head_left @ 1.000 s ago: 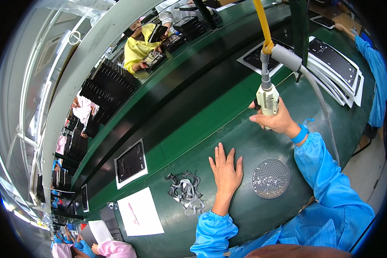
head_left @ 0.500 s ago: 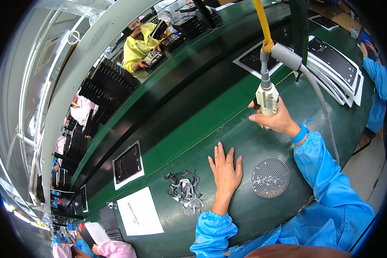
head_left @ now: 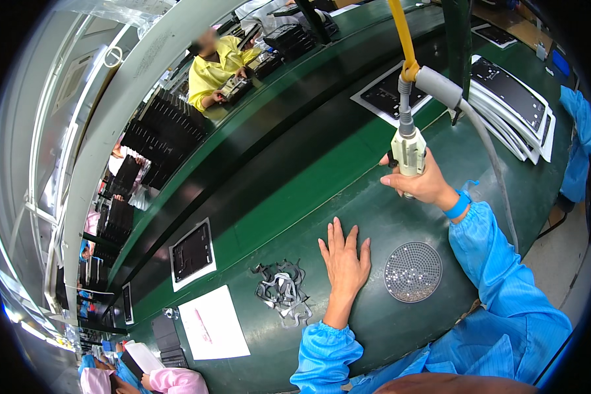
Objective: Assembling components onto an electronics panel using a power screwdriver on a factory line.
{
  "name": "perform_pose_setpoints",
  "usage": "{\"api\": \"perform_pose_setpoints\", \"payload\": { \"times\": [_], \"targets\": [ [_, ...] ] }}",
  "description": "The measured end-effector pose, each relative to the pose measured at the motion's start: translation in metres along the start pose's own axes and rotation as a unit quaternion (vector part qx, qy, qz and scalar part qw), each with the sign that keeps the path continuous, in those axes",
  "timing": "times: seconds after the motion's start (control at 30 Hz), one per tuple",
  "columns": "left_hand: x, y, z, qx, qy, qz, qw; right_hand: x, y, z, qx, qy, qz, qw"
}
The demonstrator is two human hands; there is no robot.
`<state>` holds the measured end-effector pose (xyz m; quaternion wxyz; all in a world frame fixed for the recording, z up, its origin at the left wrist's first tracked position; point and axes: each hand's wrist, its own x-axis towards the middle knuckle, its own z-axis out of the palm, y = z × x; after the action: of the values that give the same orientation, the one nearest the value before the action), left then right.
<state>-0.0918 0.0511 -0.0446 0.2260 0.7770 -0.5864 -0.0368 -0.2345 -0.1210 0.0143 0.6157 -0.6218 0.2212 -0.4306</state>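
Note:
My right hand (head_left: 421,182) is wrapped round a cream electric screwdriver (head_left: 409,152), which hangs upright from a yellow strap (head_left: 402,31) with a grey cable beside it. The tool's tip is mostly hidden behind my fingers. My left hand (head_left: 347,264) lies flat on the green table (head_left: 374,331), fingers spread, holding nothing. To its right sits a round dimpled tray (head_left: 413,272) with small shiny pieces in its holes, probably screws. Left of that hand is a tangled heap of grey and black strips (head_left: 284,292).
White paper with a pink pen (head_left: 213,322) lies at left. Black panels in white frames (head_left: 194,254) rest on the green belt; another panel (head_left: 386,95) lies farther off. Stacked panels (head_left: 512,108) stand behind a dark post (head_left: 456,52). A co-worker in yellow (head_left: 213,72) sits across.
The panels on the belt have slid slightly left. At the far right, a co-worker's hands have left the blue object and the blue sleeve has shifted. My two hands are still.

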Motion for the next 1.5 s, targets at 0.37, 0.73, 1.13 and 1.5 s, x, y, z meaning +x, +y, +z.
{"api": "perform_pose_setpoints", "payload": {
  "times": [0.37,0.73,1.13,1.5],
  "targets": [
    [-0.004,-0.003,0.0,0.003,0.014,0.007,1.0,-0.007,-0.013,0.002,-0.028,-0.007,-0.01,1.0],
    [0.0,-0.003,0.001,0.0,0.009,-0.007,1.0,-0.043,-0.027,-0.049,-0.089,0.066,-0.025,0.994],
    [0.112,0.069,0.021,0.04,-0.105,0.096,0.989,-0.056,-0.032,-0.099,-0.112,0.125,-0.025,0.986],
    [0.245,0.076,0.104,0.178,-0.013,0.117,0.977,-0.068,-0.02,-0.093,-0.14,0.059,0.0,0.988]
  ]
}}
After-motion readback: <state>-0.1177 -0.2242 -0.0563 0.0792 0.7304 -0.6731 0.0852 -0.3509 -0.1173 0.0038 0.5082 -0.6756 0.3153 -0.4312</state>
